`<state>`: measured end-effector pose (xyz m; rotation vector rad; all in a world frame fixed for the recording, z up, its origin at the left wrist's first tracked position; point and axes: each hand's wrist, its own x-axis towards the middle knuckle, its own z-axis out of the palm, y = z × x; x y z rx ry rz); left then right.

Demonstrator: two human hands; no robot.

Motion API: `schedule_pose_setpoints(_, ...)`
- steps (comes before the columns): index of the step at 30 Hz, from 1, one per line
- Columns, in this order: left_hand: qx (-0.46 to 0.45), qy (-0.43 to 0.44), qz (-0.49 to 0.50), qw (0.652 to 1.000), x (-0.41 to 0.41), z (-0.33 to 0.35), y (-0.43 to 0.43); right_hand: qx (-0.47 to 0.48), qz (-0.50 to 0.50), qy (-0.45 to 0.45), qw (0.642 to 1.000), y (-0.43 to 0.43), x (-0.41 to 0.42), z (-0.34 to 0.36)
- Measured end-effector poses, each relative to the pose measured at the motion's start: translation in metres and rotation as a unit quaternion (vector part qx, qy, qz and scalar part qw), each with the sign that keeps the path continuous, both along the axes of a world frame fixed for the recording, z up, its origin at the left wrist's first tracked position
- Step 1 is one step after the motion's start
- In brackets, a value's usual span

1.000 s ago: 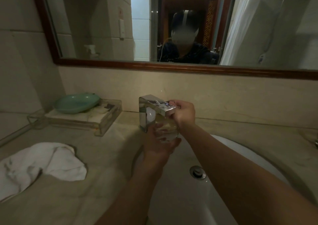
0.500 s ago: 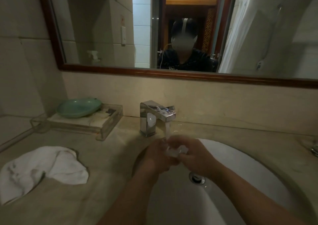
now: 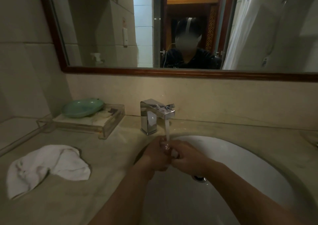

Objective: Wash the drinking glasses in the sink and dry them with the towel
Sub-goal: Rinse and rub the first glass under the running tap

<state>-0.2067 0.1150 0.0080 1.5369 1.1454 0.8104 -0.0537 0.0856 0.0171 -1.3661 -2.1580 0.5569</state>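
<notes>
A clear drinking glass [image 3: 167, 147] is held over the white sink [image 3: 249, 157], mostly hidden between both hands. My left hand [image 3: 155, 155] wraps it from the left and my right hand [image 3: 187, 157] grips it from the right. Water runs from the square chrome faucet [image 3: 155, 115] straight down onto the glass. A crumpled white towel [image 3: 46, 166] lies on the counter to the left of the sink.
A green dish [image 3: 82, 107] rests on a clear tray [image 3: 101, 123] at the back left of the marble counter [image 3: 103, 155]. The sink drain [image 3: 199, 178] shows below my right hand. A wood-framed mirror [image 3: 172, 73] hangs above the backsplash.
My right hand left the faucet handle and came down to the glass. Water now runs. Both hands have lowered the glass under the stream, and the view has tilted down a little.
</notes>
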Motion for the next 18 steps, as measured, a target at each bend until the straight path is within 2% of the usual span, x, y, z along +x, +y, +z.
schedule_pose_setpoints(3,0.042,0.059,-0.033,0.997,-0.001,-0.005,0.005,0.021,0.007,-0.048,0.999,0.003,0.002,-0.005)
schedule_pose_setpoints(5,0.042,0.068,-0.029,0.996,-0.001,-0.008,0.008,0.015,0.012,-0.02,1.0,0.004,0.002,-0.006)
schedule_pose_setpoints(8,0.043,0.042,-0.015,0.998,0.001,-0.008,0.012,0.018,-0.009,0.043,0.999,0.003,-0.001,-0.006)
schedule_pose_setpoints(13,0.057,0.038,-0.035,0.997,0.001,-0.014,0.013,-0.006,-0.009,-0.019,1.0,0.007,0.002,-0.014)
schedule_pose_setpoints(16,0.046,0.01,-0.015,0.999,0.003,-0.01,0.008,0.041,-0.018,0.03,0.999,0.009,-0.001,-0.016)
schedule_pose_setpoints(18,0.023,0.01,-0.018,1.0,0.002,-0.01,0.01,0.03,-0.007,0.021,0.999,0.009,-0.001,-0.018)
